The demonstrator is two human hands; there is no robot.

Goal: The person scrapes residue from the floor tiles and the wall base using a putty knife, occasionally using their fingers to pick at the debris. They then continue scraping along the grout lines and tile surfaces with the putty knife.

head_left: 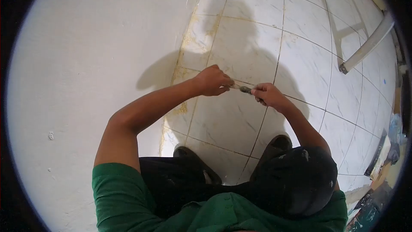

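Observation:
My right hand [269, 95] is closed around one end of a small dark-handled tool [245, 90], held low over the tiled floor in front of me. A thin, lighter part of the tool points towards my left hand [212, 80]. The fingers of that hand are bent and pinch at this narrow end. My left fingers partly cover the tip, so its exact shape and the tool's kind cannot be made out.
A pale wall [98, 60] rises on the left, with yellowish stains along its foot. White floor tiles [300, 60] spread ahead and right. A pale leg of furniture [369, 45] stands at right. Cluttered items, including a black-edged board [377, 157], lie at the right edge.

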